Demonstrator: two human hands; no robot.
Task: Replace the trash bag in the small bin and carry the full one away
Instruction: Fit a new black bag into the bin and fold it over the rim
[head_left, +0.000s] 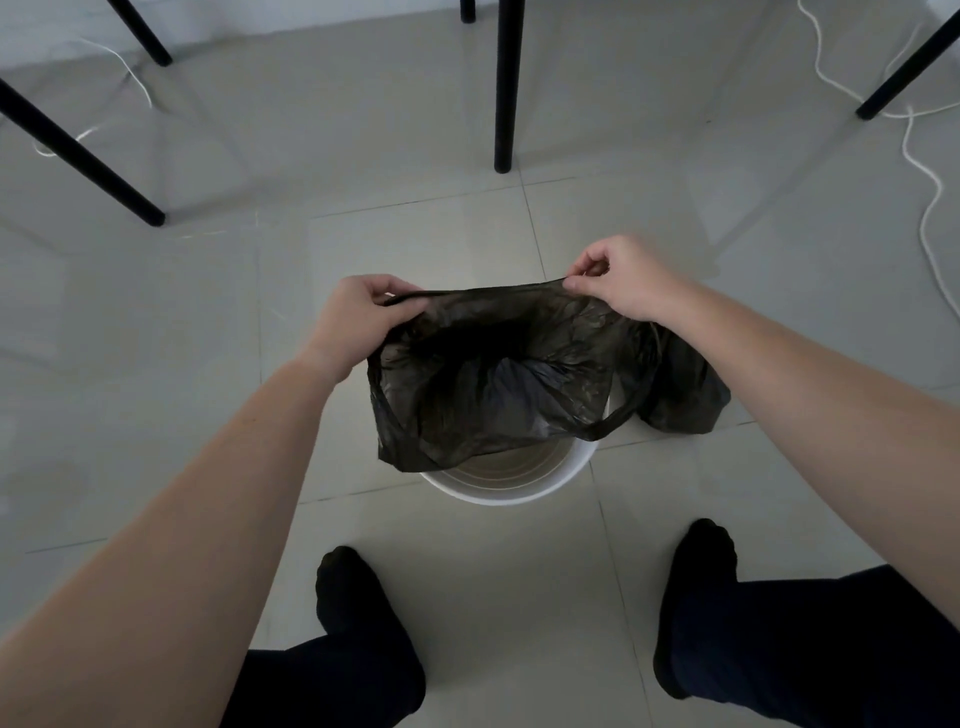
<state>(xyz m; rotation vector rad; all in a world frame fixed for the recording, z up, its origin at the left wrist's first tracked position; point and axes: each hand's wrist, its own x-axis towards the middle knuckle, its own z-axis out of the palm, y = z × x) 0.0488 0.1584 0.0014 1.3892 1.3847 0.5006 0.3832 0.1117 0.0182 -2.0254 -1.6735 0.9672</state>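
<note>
The scene was dimly and evenly lit, in a cool grey cast. Soft reflections of the table legs (503, 88) were carried by the glossy floor (156, 312). Straight lines were bowed outward by wide-angle distortion near the edges.

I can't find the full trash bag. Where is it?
In the head view, the full bag lies on the floor just right of the white bin, partly hidden under the right forearm and behind the open bag.
</note>
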